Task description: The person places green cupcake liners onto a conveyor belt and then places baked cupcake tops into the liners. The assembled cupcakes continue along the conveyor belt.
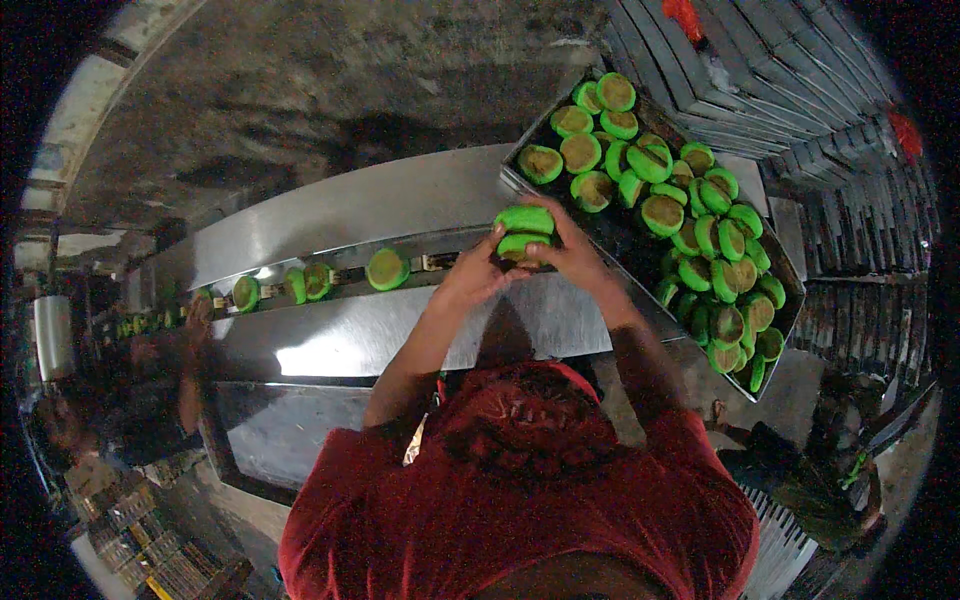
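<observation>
At centre frame, the left hand [471, 274] and right hand [574, 254] together grasp green buns [525, 218], best cradled lightly and evenly.

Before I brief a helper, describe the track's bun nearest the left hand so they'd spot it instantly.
Find the long metal counter, then the track along it. The round green-rimmed bun there shows a brown face; its track neighbours lie farther from the left hand.
</observation>
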Tool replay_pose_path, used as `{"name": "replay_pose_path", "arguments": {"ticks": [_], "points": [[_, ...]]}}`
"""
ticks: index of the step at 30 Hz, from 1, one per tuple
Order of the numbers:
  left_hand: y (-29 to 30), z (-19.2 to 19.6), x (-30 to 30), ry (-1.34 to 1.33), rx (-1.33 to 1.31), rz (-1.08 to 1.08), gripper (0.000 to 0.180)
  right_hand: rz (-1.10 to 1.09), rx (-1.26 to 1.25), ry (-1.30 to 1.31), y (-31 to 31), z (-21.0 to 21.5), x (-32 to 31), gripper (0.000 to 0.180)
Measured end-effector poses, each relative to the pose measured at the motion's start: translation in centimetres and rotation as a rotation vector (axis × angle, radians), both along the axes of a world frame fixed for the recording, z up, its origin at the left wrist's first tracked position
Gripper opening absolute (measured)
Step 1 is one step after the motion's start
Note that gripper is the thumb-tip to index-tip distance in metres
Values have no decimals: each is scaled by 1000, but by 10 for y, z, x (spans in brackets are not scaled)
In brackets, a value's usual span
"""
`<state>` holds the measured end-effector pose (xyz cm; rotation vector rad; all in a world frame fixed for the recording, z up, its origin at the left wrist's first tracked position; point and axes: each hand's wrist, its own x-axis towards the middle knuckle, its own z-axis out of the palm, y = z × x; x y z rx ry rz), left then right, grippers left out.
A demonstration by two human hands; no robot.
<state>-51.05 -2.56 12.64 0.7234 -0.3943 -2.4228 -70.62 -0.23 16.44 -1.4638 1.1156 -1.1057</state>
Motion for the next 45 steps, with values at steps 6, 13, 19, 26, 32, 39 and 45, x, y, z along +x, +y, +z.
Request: {"name": "replay_pose_path", "arguments": {"ticks": [6,13,19,26,32,39,45], "points": [[5,-56,94,-736,-723,412,38,-385,-305,385,5,-33,24,43],[-20,-22,76,-1940,-1400,263,43,-381,-245,864,15,-30,-38,38],[-56,16,-181,-1248,-1800,-86,42,-693,-7,1148,-71,-34,-197,62],[-81,17,-170,-1220,-1443,-296,58,-954,-120,290,-25,-74,-191,65],[-47,7,10,-1043,-1047,171,48,-377,309,-454,33,-25,-76,49],[-5,-56,57,-2339,-1229,104,35,-145,-61,897,44,-69,-2,43],[-41,13,-89,-1432,-1623,87,31,-657,48,1395,46,-32,-127,44]]}}
